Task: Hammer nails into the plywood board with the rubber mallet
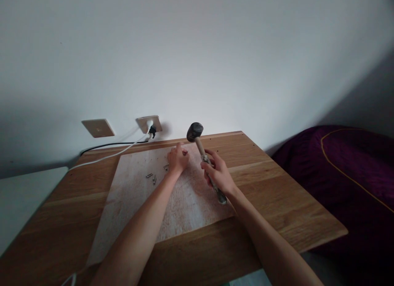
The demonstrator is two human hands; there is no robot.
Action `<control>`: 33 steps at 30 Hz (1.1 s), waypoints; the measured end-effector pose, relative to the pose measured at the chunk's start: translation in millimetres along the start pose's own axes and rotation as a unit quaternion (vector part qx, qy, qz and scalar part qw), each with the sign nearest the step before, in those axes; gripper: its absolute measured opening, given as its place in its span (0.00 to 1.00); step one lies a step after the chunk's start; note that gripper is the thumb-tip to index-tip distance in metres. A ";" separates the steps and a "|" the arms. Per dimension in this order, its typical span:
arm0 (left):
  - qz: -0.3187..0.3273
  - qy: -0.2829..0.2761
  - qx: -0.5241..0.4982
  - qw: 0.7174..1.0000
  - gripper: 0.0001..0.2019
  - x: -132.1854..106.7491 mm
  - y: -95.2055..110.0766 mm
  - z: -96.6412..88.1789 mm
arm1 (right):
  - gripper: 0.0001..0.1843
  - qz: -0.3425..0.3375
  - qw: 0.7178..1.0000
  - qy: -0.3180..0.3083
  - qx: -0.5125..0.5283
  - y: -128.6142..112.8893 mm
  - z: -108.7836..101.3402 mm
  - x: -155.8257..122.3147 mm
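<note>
My right hand (pixel 218 173) is wrapped round the wooden handle of a hammer (pixel 195 132), whose dark head is raised above the far part of a pale board (pixel 138 200). My left hand (pixel 177 159) rests on that board with its fingers pinched together just below the hammer head, holding what looks like a small nail I can barely see. A few loose nails (pixel 151 177) lie on the board to the left of my left hand.
The board lies on a wooden table (pixel 277 204) pushed against a white wall. A white cable (pixel 117 153) and a black one run from a wall socket (pixel 149 124) across the table's back left. A dark purple cushion (pixel 347 175) sits to the right.
</note>
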State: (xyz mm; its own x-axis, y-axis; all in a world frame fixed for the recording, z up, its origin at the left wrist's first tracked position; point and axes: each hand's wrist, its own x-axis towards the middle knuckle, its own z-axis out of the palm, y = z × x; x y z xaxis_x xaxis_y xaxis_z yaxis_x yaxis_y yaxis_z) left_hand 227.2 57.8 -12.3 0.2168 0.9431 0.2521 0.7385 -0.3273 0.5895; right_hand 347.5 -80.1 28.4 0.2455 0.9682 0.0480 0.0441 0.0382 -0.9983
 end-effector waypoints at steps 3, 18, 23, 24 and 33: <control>-0.001 0.002 -0.011 1.000 0.22 -0.2 0.8 0.1 | 0.35 -0.001 1.000 -0.013 -0.015 -0.3 -0.3 -0.5; -0.046 0.131 -0.301 0.943 0.11 16.9 -2.7 -21.2 | 0.22 -0.032 0.936 0.027 -0.350 20.7 -3.9 8.4; 0.074 0.006 -0.236 0.969 0.11 22.0 -18.0 -69.4 | 0.22 -0.023 0.918 0.020 -0.396 25.0 -3.4 10.2; 0.103 -0.036 -0.197 0.974 0.10 18.6 -23.4 -79.3 | 0.22 -0.022 0.915 0.019 -0.402 25.5 -3.4 10.3; 0.161 -0.218 0.010 0.962 0.14 -9.5 -62.4 -98.3 | 0.25 -0.023 0.903 0.007 -0.429 25.0 -4.2 10.5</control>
State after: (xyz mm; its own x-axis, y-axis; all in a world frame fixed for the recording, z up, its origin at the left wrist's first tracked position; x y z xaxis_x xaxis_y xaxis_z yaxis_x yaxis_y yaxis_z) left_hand 116.3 63.5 24.0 0.6810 0.7289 0.0708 0.5987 -0.6098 0.5192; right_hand 355.3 -70.0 4.1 0.2371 0.9668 0.0956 0.7865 -0.1332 -0.6030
